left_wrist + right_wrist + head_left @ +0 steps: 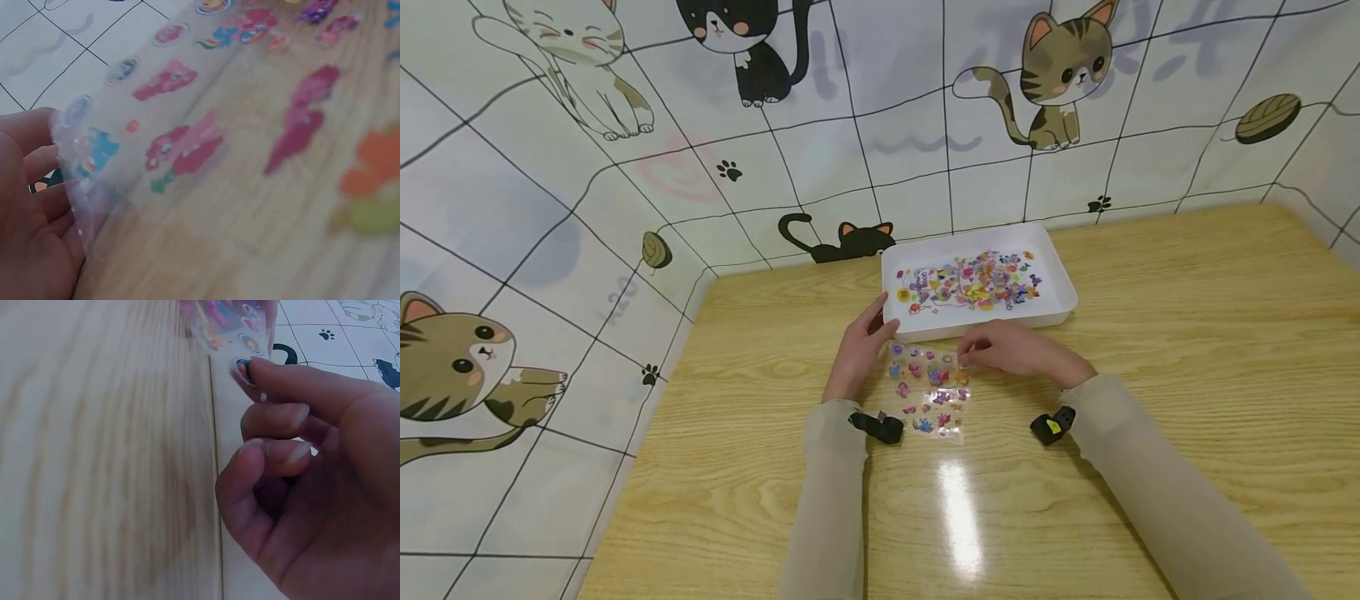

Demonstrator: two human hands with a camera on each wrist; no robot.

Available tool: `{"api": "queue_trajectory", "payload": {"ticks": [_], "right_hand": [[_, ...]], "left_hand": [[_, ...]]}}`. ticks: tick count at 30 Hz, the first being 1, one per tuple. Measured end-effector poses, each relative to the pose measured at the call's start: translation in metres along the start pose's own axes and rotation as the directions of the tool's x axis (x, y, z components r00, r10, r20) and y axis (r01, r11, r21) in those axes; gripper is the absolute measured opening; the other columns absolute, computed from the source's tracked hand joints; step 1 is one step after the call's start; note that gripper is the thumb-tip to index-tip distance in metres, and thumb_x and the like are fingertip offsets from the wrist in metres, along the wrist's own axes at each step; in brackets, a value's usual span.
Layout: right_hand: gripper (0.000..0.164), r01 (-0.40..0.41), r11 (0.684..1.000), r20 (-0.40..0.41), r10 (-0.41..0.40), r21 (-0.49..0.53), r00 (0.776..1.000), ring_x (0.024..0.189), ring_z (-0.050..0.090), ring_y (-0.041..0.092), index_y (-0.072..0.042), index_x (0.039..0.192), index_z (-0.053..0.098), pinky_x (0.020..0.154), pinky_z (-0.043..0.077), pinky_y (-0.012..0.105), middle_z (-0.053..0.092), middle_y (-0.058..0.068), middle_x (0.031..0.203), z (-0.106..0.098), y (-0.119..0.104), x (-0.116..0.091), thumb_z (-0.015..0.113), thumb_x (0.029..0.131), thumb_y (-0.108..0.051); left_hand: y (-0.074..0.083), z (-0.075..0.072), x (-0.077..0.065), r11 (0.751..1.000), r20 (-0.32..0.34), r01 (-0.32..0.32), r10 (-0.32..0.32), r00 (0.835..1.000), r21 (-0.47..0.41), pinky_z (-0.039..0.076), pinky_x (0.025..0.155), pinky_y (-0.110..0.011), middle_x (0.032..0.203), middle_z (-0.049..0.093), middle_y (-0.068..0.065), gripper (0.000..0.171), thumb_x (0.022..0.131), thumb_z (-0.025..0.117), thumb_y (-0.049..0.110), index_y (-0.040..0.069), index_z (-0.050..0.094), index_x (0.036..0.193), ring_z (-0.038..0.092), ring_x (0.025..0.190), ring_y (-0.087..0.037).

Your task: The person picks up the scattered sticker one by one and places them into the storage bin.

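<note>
A clear sticker sheet with several colourful cartoon ponies lies in front of the white tray. At its far left corner is my left hand, beside the tray's corner. In the left wrist view, the raised edge of the sheet meets the left hand's fingers. Over at the far right corner, my right hand pinches the sheet's edge between thumb and forefinger. A small round rainbow sticker shows at those fingertips in the right wrist view, the other fingers curled below.
The shallow white tray stands against the back wall. A heap of small colourful stickers is spread inside it. Cat-patterned tile covering surrounds the wooden table. Dark wrist cameras sit on both wrists.
</note>
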State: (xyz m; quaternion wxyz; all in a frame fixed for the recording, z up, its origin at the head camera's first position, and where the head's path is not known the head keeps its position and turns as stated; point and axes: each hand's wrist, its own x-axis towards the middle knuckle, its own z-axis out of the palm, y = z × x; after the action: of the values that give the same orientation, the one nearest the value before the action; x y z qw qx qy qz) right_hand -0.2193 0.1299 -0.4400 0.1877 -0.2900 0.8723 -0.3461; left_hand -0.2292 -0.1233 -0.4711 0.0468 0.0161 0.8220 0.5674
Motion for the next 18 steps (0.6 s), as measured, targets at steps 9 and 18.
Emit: {"api": "queue_trajectory", "payload": {"ticks": [9, 18], "right_hand": [[0.013, -0.004, 0.999, -0.006, 0.004, -0.052, 1.000, 0.074, 0.050, 0.013, -0.023, 0.090, 0.066, 0.066, 0.041, 0.030, 0.059, -0.008, 0.085, -0.0034, -0.0014, -0.0035, 0.054, 0.089, -0.027], [0.014, 0.043, 0.999, 0.024, -0.043, -0.015, 0.999, 0.064, 0.049, 0.014, -0.022, 0.090, 0.067, 0.060, 0.041, 0.031, 0.059, -0.002, 0.076, -0.0086, 0.0036, -0.0065, 0.053, 0.090, -0.026]], "left_hand": [[0.0002, 0.0003, -0.0004, 1.000, -0.005, 0.007, -0.007, 1.000, -0.004, 0.029, 0.101, -0.032, 0.137, 0.038, 0.009, 0.051, 0.088, 0.053, 0.038, 0.038, 0.034, 0.135, 0.036, 0.122, -0.007], [0.0005, 0.0004, -0.0002, 1.000, -0.006, 0.005, -0.005, 1.000, 0.009, 0.028, 0.101, -0.033, 0.137, 0.038, 0.008, 0.050, 0.089, 0.052, 0.035, 0.038, 0.034, 0.135, 0.036, 0.123, -0.008]]}}
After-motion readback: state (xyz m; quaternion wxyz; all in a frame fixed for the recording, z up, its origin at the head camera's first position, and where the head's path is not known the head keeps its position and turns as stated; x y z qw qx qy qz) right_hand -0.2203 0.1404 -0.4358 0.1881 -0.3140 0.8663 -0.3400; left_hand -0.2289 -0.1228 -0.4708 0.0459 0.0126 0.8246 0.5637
